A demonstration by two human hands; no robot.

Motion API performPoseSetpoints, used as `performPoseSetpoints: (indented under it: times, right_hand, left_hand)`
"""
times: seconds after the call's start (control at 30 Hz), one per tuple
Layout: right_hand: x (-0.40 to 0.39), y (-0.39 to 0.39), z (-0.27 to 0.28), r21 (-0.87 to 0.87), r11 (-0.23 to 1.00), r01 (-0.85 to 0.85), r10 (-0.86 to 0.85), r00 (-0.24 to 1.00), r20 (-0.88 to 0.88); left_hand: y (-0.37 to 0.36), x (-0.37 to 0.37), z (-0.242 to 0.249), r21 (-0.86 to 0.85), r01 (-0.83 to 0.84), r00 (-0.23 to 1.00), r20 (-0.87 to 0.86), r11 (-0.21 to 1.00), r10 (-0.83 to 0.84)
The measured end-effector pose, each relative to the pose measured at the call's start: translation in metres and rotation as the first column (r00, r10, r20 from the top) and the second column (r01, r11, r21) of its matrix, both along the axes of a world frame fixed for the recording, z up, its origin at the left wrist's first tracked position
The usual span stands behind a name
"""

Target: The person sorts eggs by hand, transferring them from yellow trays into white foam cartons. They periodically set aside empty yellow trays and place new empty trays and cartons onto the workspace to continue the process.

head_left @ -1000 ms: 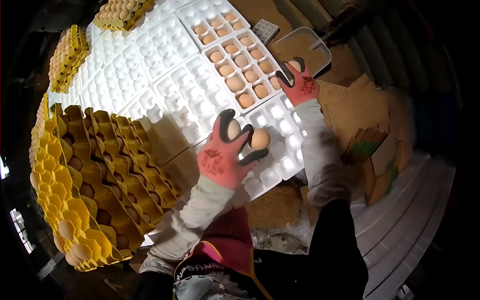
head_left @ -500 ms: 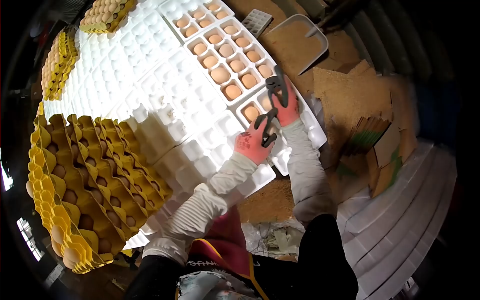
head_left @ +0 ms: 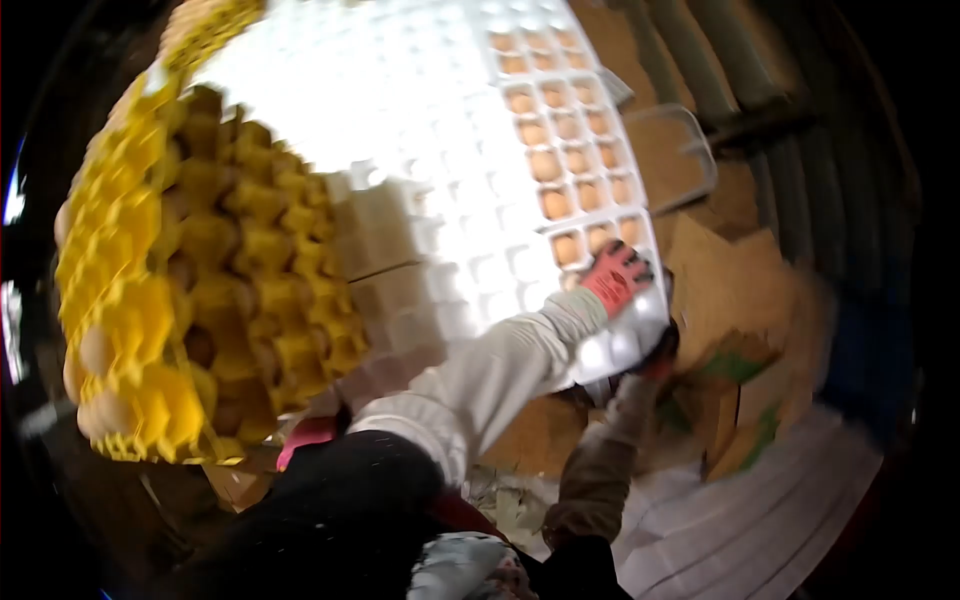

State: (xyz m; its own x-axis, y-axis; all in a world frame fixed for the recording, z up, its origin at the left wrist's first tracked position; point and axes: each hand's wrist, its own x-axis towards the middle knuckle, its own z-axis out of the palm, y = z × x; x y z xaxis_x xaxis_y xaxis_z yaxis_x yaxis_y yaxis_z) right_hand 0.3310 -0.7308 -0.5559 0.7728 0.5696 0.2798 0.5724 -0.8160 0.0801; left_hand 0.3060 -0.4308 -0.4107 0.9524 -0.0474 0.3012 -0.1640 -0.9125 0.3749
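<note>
My left hand, in a pink glove with dark fingertips, lies over the near white foam tray, its fingers somewhat apart. Just beyond it, a row of brown eggs sits in the tray's cells. My right hand is dark and blurred at the tray's right edge; its fingers and anything in them cannot be made out. Farther up, another foam tray holds several rows of eggs.
Stacked yellow egg trays with eggs rise on the left. White foam trays cover the middle. To the right are a scoop-like container, cardboard and pale stacked sheets. A pink item shows at lower left.
The view has shifted and blurred. My left hand has moved rightward over the near tray; my right hand has drawn back from the eggs to its edge. Three eggs now show in the row.
</note>
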Motion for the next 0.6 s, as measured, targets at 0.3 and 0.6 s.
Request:
performPoseSetpoints:
  times: [0.3, 0.6]
  right_hand:
    - [-0.098, 0.304, 0.397, 0.895, 0.445, 0.015, 0.675, 0.651, -0.347]
    - [-0.294, 0.451, 0.535, 0.159, 0.278, -0.947, 0.957, 0.259, -0.132]
  left_hand:
    - [0.077, -0.256, 0.281, -0.472, 0.493, 0.834, 0.496, 0.731, -0.242]
    - [0.323, -0.425, 0.393, -0.316, -0.224, 0.941, 0.177, 0.922, 0.290]
